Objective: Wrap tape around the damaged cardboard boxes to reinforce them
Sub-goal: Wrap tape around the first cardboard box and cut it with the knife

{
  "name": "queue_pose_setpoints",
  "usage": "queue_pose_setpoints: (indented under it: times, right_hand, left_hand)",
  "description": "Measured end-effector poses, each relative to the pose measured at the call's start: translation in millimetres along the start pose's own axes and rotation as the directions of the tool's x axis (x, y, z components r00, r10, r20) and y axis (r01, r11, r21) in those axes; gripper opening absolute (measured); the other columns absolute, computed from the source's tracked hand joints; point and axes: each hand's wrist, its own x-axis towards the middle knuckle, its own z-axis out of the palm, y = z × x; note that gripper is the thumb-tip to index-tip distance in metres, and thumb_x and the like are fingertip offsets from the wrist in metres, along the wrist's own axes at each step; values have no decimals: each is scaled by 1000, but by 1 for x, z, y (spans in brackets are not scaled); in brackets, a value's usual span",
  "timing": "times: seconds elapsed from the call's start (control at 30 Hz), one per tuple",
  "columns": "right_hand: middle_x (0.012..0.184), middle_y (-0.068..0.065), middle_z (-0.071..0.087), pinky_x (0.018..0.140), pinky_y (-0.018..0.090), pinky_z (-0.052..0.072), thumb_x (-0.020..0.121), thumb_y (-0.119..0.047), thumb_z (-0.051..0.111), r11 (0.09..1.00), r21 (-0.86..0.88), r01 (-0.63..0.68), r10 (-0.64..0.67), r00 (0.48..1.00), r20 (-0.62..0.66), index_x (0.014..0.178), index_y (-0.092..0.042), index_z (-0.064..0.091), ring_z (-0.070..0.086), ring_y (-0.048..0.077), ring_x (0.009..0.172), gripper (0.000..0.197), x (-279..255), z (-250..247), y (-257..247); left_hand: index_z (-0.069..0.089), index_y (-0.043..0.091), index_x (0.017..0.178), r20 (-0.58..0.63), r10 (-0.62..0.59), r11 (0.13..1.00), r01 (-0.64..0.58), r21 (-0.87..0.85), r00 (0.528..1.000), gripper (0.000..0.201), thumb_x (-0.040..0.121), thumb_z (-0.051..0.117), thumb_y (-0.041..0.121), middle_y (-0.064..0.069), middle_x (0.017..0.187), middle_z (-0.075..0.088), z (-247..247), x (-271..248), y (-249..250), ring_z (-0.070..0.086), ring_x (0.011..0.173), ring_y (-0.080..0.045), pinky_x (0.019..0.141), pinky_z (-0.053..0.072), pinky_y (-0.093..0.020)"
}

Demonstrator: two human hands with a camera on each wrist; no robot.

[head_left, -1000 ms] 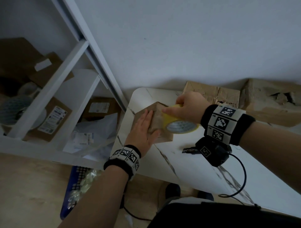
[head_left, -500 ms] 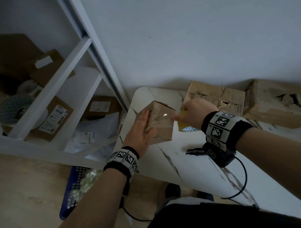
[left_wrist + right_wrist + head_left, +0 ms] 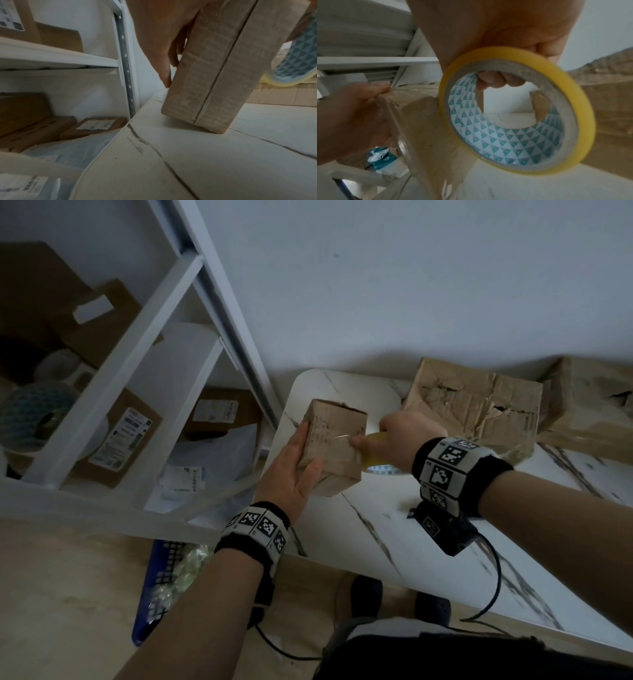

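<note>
Brown cardboard, the small box (image 3: pixel 334 446) had been tipped onto one edge on the marble table (image 3: pixel 394 529), gripped by the left hand (image 3: pixel 291 474) as the right hand (image 3: pixel 397 436), fingers hooked through the yellow tape roll (image 3: pixel 518 111), drew tape round its side, so wrapping was underway.
</note>
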Motion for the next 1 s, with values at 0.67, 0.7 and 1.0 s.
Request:
queue_pose_setpoints:
  times: [0.67, 0.7, 1.0]
  right_hand:
    - [68, 1, 56, 51, 24, 41, 84, -70, 43, 998, 13, 62, -63, 996, 69, 69, -14, 53, 55, 15, 62, 59, 17, -1, -39]
    - [68, 1, 56, 51, 24, 40, 84, -70, 43, 998, 25, 66, -67, 995, 80, 69, -14, 53, 54, 15, 62, 59, 18, -1, -38]
    - [65, 4, 53, 50, 26, 35, 87, -64, 43, 994, 66, 88, -97, 986, 135, 68, -10, 56, 50, 15, 59, 59, 22, -4, -31]
  left_hand:
    - [59, 7, 104, -169, -505, 857, 515, 18, 846, 51, 102, 21, 41, -2, 80, 53, -22, 35, 38, 50, 76, -17, 70, 34, -27]
    - [56, 7, 115, -177, -493, 859, 509, 56, 852, 51, 102, 22, 42, -6, 93, 58, -24, 33, 40, 53, 86, -19, 74, 36, -28]
    - [-14, 12, 149, -68, -340, 709, 303, 636, 938, 123, 68, 47, 82, -14, 158, -7, 1, 13, 54, 5, 145, -28, 118, 9, -43]
